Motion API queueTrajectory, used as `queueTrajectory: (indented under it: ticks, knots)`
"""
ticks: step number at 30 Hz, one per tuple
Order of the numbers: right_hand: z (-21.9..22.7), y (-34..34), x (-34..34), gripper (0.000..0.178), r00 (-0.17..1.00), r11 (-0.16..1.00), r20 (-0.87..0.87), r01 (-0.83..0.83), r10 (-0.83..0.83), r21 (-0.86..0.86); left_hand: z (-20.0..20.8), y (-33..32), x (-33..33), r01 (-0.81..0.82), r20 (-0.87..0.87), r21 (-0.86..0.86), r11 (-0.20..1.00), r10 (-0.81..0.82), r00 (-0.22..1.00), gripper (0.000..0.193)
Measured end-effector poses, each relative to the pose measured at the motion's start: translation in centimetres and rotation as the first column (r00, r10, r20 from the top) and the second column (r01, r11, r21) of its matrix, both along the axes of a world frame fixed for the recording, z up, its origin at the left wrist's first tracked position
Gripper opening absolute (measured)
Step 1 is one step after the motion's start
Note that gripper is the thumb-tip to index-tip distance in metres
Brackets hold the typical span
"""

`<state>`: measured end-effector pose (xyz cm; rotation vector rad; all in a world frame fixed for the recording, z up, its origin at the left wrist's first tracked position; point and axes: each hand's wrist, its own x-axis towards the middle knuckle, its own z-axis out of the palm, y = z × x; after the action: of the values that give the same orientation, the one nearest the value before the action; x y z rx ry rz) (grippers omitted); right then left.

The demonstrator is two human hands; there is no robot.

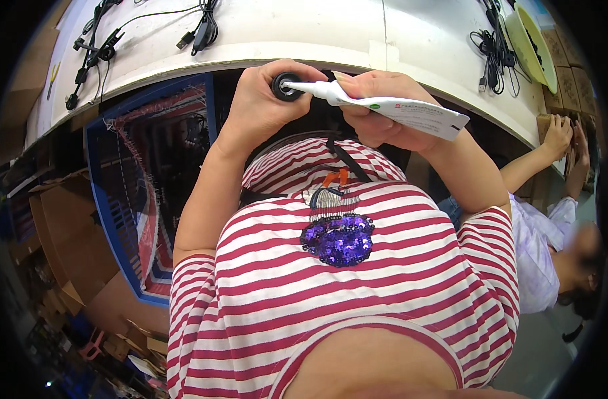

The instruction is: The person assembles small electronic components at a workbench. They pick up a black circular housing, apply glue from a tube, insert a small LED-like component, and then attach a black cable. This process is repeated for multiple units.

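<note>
Smooth pale tabletop [297, 33]; tapered white tube [404, 113] at round black piece [279, 92].

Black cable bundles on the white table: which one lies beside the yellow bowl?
The coiled black cable bundle on the right of the white table, next to the round yellow bowl; the other black cables lie farther left.

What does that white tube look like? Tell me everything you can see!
The white tube looks like smooth plastic, with a wide flat end, small print, a green dot and a dark mark. Its slim, uncapped nozzle points left, the tip at the opening of a round black part in the left hand. The right hand grips the tube near the nozzle.
</note>
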<state>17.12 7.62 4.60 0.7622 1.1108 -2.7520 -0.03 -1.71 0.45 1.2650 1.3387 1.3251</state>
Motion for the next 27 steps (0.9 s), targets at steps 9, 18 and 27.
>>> queueTrajectory:
  ticks: [9, 18, 27]
  knots:
    - [0.8, 0.2, -0.8, 0.030, 0.988, 0.821, 0.136, -0.140, 0.077, 0.554, -0.9, 0.2, 0.2, -0.008, -0.078, 0.013, 1.000, 0.009, 0.997, 0.021]
    - [2.3, 1.2, -1.3, 0.030, 0.958, 0.744, 0.240, -0.273, 0.154, 0.610, -0.9, 0.1, 0.1, -0.050, -0.069, -0.015, 0.999, 0.049, 0.996, 0.021]
    - [2.0, 2.5, -0.3, 0.028, 0.966, 0.881, 0.158, -0.251, 0.203, 0.402, -0.5, 0.7, 0.0, -0.108, -0.143, -0.054, 0.993, 0.100, 0.985, 0.019]
